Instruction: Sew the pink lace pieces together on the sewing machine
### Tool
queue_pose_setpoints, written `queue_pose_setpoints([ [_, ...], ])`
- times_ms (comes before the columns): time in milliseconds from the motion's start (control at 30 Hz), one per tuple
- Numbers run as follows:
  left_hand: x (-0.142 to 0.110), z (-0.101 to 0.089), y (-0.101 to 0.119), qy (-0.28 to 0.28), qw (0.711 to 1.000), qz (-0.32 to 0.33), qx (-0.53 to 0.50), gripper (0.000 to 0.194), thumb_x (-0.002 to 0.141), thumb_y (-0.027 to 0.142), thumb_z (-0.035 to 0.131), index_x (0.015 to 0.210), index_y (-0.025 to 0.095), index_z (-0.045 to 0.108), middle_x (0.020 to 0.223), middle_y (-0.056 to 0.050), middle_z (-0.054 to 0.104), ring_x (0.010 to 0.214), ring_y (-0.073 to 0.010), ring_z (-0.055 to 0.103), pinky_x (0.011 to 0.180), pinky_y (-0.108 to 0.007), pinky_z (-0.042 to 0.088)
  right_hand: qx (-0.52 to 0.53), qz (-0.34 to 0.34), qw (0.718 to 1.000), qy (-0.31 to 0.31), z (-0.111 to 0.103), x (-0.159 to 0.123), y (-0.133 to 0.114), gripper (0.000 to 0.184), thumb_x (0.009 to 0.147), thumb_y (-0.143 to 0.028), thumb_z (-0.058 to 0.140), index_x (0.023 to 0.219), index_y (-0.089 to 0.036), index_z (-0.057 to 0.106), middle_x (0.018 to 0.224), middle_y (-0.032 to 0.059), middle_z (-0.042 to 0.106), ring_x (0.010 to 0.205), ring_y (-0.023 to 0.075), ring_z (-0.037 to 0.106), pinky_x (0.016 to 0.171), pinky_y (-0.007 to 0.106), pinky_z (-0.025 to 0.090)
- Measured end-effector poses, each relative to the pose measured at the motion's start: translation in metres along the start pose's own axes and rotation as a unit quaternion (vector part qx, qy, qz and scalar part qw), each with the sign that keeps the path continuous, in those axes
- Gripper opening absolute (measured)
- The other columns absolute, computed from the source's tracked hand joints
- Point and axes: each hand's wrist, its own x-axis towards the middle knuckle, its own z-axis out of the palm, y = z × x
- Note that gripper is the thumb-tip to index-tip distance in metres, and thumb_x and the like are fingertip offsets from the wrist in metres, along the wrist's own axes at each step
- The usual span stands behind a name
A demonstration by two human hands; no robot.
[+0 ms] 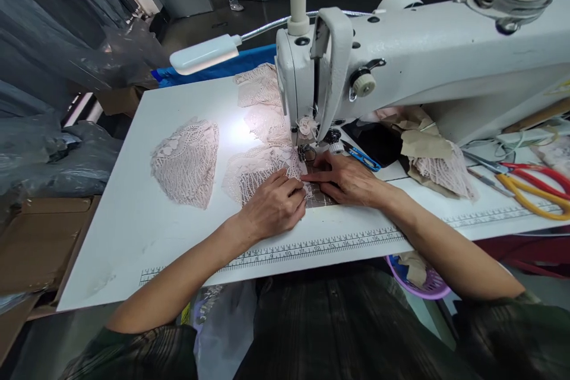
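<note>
A pale pink lace piece (249,169) lies flat on the white table and runs in under the needle area of a white sewing machine (291,77). My left hand (276,202) rests on its right part with curled fingers, holding it near the front edge. Just right of the presser foot (307,153), my right hand (345,178) has its fingers bent close together on the lace's edge, the fingertips nearly meeting the left hand's. What lies under the fingers is partly hidden. More pink lace (260,86) continues behind.
Another lace piece (187,163) lies on the left. Blue thread snips (363,157) and a dark phone-like slab (374,141) are right of the needle. Scissors with red and yellow handles (534,184) lie far right. A lamp (205,54) hangs over the table; a ruler strip (312,247) marks its front.
</note>
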Motion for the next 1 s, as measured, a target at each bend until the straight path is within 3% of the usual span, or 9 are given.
queue_pose_setpoints([
  [367,0.0,-0.003,0.002,-0.063,0.997,-0.009,0.039,0.024,0.092,0.018,0.051,0.108,0.007,0.065,0.107,-0.015,0.068,0.094,-0.0254,0.068,0.102,-0.053,0.049,-0.041,0.024,0.999,-0.015,0.0,0.002,-0.003,0.04,0.092,-0.022,0.052,0.129,-0.029,0.064,0.113,0.0121,0.057,0.094,0.0232,0.056,0.082,0.037,0.047],
  [833,0.0,0.005,-0.014,-0.075,0.996,-0.048,0.008,0.032,0.099,0.022,0.043,0.122,0.005,0.058,0.118,-0.019,0.062,0.115,-0.0295,0.061,0.103,-0.053,0.047,-0.136,0.123,0.979,-0.093,-0.007,0.016,-0.014,0.046,0.099,-0.035,0.035,0.143,-0.029,0.05,0.12,0.015,0.056,0.077,0.0201,0.059,0.061,0.029,0.041],
  [1000,0.001,0.006,-0.022,-0.07,0.997,-0.039,-0.008,0.035,0.101,0.024,0.038,0.123,0.006,0.057,0.123,-0.019,0.061,0.122,-0.03,0.057,0.107,-0.058,0.042,-0.119,0.099,0.986,-0.065,-0.005,0.01,-0.012,0.046,0.097,-0.03,0.041,0.143,-0.03,0.05,0.122,0.0142,0.054,0.084,0.0207,0.059,0.07,0.031,0.045],
])
